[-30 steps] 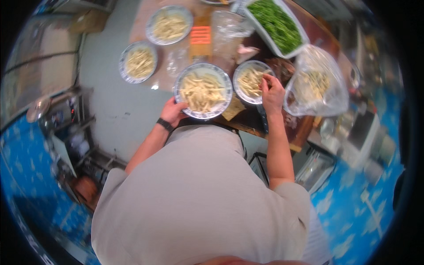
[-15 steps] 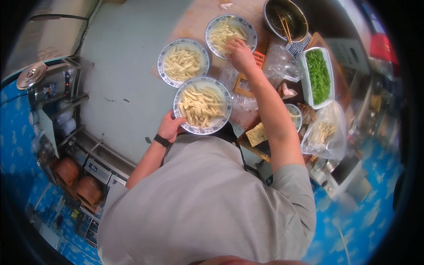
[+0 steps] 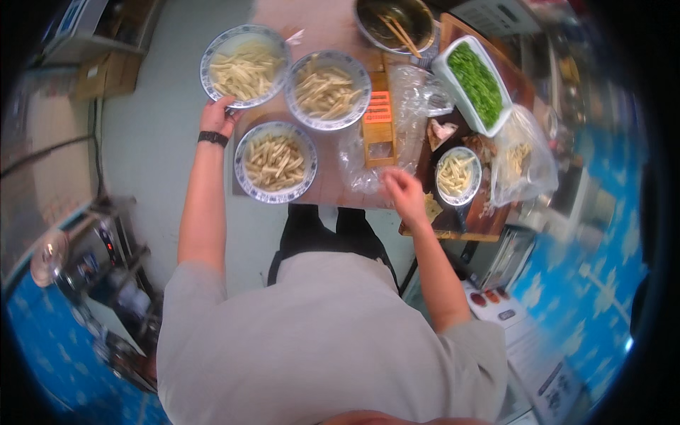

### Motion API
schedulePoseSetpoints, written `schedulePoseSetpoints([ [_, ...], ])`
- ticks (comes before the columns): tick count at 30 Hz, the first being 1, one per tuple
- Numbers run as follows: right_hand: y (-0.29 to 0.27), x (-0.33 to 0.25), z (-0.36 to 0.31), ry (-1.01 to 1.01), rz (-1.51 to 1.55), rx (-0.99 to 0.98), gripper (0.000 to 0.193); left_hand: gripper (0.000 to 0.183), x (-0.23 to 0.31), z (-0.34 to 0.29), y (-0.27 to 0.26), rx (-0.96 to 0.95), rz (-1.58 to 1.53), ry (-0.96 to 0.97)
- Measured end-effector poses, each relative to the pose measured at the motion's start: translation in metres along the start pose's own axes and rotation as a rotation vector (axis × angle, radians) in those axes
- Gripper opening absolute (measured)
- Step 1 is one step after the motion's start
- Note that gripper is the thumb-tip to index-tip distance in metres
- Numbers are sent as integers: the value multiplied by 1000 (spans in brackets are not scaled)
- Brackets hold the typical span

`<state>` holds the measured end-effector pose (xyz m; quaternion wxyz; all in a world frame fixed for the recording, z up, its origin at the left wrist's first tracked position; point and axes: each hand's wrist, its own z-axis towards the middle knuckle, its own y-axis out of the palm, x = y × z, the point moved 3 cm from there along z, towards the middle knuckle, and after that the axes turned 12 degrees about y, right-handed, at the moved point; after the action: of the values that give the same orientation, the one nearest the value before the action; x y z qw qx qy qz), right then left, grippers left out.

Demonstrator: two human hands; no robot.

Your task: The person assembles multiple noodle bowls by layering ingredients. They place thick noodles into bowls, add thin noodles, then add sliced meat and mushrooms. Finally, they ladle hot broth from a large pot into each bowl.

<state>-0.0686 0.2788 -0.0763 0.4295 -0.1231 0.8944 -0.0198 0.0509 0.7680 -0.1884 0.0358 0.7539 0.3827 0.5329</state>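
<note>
My left hand (image 3: pixel 221 117) grips the near rim of a blue-patterned white bowl (image 3: pixel 210 83) at the far left; pale cut strips lie in it. A second patterned bowl (image 3: pixel 365 88) of strips stands to its right, and a third bowl (image 3: pixel 241 172) sits nearer me. By the table's front edge, my right hand (image 3: pixel 405 191) is raised with its fingers drawn together; whatever they hold, if anything, is hidden. Closest beyond it is a wooden slicer (image 3: pixel 380 134) with an orange panel, lying on crumpled clear plastic (image 3: pixel 407 92). A yellowish block (image 3: pixel 432 208) is partly hidden beside that hand.
To the right stand a small bowl (image 3: pixel 459 200) of strips, a white tub (image 3: pixel 449 76) of chopped greens and a clear bag (image 3: pixel 535 180). A metal pot (image 3: pixel 365 32) with chopsticks (image 3: pixel 400 35) is at the back. A cardboard box (image 3: pixel 108 74) lies at far left.
My left hand has carried its bowl from close to my body away and leftward. My right hand has come back from the far bowl to the table's front edge. The view has shifted.
</note>
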Motion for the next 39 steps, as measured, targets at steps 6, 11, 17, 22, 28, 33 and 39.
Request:
schedulePoseSetpoints([
  [6,-79,175,-171,470,116,257,22,42,-59,125,16,-181,-272,-354],
  [11,-159,366,-343,786,395,629,19,53,-40,110,71,-227,208,-212],
  [17,-237,592,-631,849,974,1264,54,66,-51,-49,148,-103,433,-192],
  [22,-350,755,-910,1226,579,1899,82,60,-162,-251,223,-261,616,-157],
  [28,-402,799,-1110,549,697,2338,99,52,-243,-429,304,-470,739,-119],
  [33,-417,807,-1150,325,571,2009,90,47,-302,-564,393,-846,778,-106],
  [39,-358,828,-1144,496,514,2164,84,47,-530,-920,415,-1895,738,-527],
])
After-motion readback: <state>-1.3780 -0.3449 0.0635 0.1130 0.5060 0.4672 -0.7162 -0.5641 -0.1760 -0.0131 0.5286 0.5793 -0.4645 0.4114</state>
